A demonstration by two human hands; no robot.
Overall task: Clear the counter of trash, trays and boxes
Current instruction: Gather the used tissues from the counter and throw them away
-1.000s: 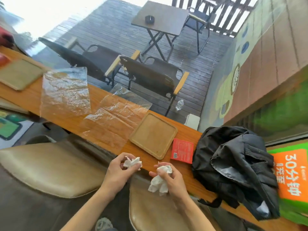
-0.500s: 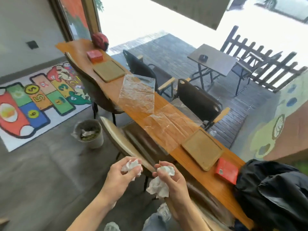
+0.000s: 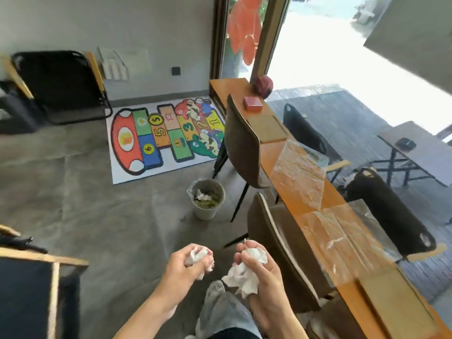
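My left hand (image 3: 186, 267) is closed around a small crumpled white tissue (image 3: 198, 256). My right hand (image 3: 261, 272) grips a larger wad of white tissue (image 3: 242, 277). Both hands hang over the floor, left of the long wooden counter (image 3: 291, 196). On the counter lie two clear plastic sheets (image 3: 299, 174), a wooden tray (image 3: 269, 128) further along, another tray (image 3: 396, 307) at the near end, and a small red box (image 3: 253, 103). A grey trash bin (image 3: 207, 198) with waste inside stands on the floor ahead of my hands.
Two brown chairs (image 3: 242, 143) stand between me and the counter, the bin just left of them. A colourful hopscotch mat (image 3: 166, 135) lies on the floor beyond. A black folding chair (image 3: 58, 86) leans at the far wall. A wooden frame (image 3: 36, 289) is at my near left.
My view has swung left from the counter toward the floor and the bin. Both hands still hold their tissues, now away from the counter's edge.
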